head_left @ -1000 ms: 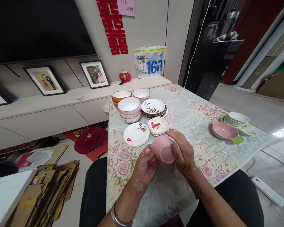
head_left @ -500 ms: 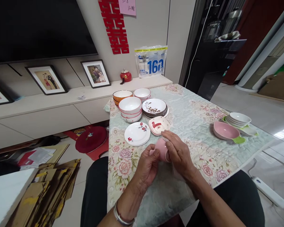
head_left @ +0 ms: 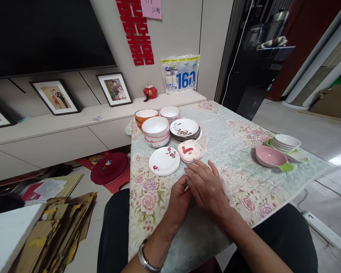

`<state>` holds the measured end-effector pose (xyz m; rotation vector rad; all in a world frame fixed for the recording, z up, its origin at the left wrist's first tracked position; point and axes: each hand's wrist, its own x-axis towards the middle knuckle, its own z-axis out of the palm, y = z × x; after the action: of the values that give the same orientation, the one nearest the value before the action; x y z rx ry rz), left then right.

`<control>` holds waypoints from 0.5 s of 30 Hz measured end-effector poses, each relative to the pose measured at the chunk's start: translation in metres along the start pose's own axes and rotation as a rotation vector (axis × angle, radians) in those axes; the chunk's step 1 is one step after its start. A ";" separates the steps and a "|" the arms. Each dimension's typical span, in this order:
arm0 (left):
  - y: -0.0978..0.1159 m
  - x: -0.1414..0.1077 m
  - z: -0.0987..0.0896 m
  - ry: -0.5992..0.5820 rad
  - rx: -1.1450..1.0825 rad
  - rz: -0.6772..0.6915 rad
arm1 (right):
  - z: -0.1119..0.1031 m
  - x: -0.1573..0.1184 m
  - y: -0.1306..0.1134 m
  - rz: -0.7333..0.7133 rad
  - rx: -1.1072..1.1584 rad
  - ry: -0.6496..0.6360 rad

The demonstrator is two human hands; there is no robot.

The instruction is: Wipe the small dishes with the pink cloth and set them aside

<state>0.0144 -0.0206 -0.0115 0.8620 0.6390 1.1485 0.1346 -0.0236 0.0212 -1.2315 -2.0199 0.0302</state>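
Note:
My left hand (head_left: 181, 199) is over the near part of the cloth-covered table, its fingers curled and partly hidden. Across it lies my right hand (head_left: 206, 185), back up, with its fingers stretched out. Whatever sits between the palms is hidden; no part of the pink cup from the earlier frame shows. Just beyond my fingertips are shallow square-looking dishes (head_left: 197, 152) with a red pattern. To their left is a short stack of white plates (head_left: 161, 161) with red flowers. Brown-flowered plates (head_left: 191, 127) and white bowls with pink rims (head_left: 156, 127) stand behind.
Orange bowls (head_left: 146, 113) and further white bowls (head_left: 170, 111) stand at the table's far left. On the right are a pink dish with a green handle (head_left: 269, 156) and small white bowls (head_left: 288, 140). Flattened cardboard (head_left: 48, 227) lies on the floor at left.
The pink cup has gone out of sight behind my hands. My right hand has turned and flattened over my left, which has curled and shifted slightly. The dishes on the table stay put.

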 end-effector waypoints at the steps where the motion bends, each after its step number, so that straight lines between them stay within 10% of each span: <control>1: 0.000 0.000 0.000 0.001 -0.004 -0.007 | 0.002 0.001 0.002 0.009 0.013 0.004; 15: 0.011 -0.002 0.006 0.015 -0.092 -0.004 | -0.002 0.003 0.032 0.814 0.904 0.237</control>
<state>0.0125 -0.0222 0.0012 0.7742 0.5950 1.1728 0.1589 -0.0048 0.0118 -1.2424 -0.9584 1.0102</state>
